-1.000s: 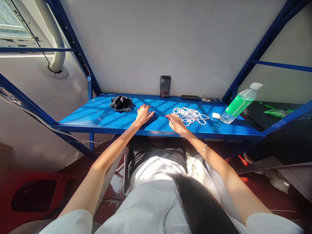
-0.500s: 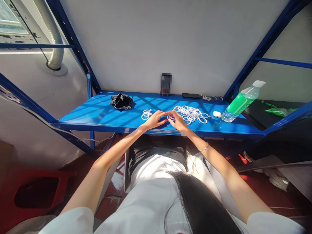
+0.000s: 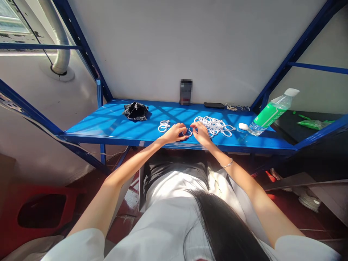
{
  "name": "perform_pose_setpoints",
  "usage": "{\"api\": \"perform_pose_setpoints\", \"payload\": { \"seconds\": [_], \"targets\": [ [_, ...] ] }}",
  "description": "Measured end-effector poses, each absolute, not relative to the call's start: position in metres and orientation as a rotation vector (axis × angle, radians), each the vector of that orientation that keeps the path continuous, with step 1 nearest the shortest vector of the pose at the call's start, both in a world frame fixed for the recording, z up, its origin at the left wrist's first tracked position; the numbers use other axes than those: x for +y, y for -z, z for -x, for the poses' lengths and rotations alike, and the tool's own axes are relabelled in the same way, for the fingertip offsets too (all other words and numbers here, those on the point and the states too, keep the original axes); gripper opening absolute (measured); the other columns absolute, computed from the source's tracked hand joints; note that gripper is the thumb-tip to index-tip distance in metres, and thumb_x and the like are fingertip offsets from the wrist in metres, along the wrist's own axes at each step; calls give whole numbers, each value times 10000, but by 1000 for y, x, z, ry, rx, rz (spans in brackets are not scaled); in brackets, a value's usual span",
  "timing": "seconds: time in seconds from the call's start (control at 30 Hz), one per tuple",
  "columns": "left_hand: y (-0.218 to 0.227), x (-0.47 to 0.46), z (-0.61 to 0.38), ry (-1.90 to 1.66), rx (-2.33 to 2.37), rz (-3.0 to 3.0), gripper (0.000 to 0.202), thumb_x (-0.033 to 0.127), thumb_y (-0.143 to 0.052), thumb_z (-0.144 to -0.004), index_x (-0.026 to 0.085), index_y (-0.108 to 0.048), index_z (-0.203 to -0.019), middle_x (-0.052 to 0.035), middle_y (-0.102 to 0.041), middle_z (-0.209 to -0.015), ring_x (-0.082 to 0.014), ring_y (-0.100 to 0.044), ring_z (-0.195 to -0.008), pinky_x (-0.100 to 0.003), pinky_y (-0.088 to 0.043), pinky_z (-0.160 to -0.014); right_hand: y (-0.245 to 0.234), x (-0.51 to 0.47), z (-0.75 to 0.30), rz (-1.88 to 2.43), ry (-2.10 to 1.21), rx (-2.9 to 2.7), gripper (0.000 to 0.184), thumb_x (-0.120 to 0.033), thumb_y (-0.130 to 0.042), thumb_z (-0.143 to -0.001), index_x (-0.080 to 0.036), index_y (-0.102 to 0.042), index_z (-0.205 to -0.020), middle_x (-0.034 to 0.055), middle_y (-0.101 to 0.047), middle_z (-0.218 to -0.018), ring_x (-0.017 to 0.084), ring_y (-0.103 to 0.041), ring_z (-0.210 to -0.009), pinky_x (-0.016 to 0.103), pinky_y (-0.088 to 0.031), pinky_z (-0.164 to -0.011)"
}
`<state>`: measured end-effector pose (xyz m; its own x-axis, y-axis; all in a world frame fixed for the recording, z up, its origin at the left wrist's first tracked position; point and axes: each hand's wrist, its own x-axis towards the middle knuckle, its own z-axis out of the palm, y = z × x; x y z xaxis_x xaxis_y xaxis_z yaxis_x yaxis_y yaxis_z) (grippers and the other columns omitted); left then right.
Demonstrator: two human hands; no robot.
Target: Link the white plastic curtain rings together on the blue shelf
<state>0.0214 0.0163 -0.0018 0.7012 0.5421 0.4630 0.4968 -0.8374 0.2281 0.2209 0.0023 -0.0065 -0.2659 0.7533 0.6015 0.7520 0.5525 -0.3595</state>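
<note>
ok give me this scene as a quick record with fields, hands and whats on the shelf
surface: blue shelf
left hand: fingertips on a white ring
right hand: fingertips on the same ring
small ring pile: left of the left hand
big ring pile: just beyond the right hand
black bag: crumpled, rear left
bottle: green label, right end
white case: beside the bottle
phone: flat, by the back wall

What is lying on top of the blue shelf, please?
On the blue shelf: a black bag, white rings, a bottle, a phone. Both hands' fingers partly cover one ring.
</note>
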Motion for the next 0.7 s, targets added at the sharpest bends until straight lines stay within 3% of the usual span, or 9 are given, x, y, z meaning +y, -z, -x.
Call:
{"api": "perform_pose_setpoints", "payload": {
  "seconds": [0.13,0.37,0.7],
  "targets": [
    [1,17,-21,-820,846,-2764,310,453,-523,-877,165,-616,-940,-128,-588,-1097,-244,-553,-958,-351,-478,-784,10,3,-222,1314,108,-2066,239,-84,-474,-809,-202,-611,-966,95,-651,-1051,300,-542,-1053,470,-427,-899],
    [0,16,-20,-878,761,-2649,259,397,-539,-870,155,-624,-904,-127,-610,-1044,-222,-571,-936,-329,-500,-763,6,-3,-219,1160,105,-2231,276,-132,-481,-869,-217,-613,-1095,78,-643,-1109,283,-496,-1113,441,-387,-944],
    [-3,13,-21,-888,716,-2607,294,435,-552,-860,150,-626,-856,-122,-612,-1058,-202,-580,-919,-296,-513,-729,7,2,-220,1202,77,-2249,136,-224,-553,-892,-199,-642,-992,91,-647,-1005,279,-537,-1037,411,-406,-899]
  ]
}}
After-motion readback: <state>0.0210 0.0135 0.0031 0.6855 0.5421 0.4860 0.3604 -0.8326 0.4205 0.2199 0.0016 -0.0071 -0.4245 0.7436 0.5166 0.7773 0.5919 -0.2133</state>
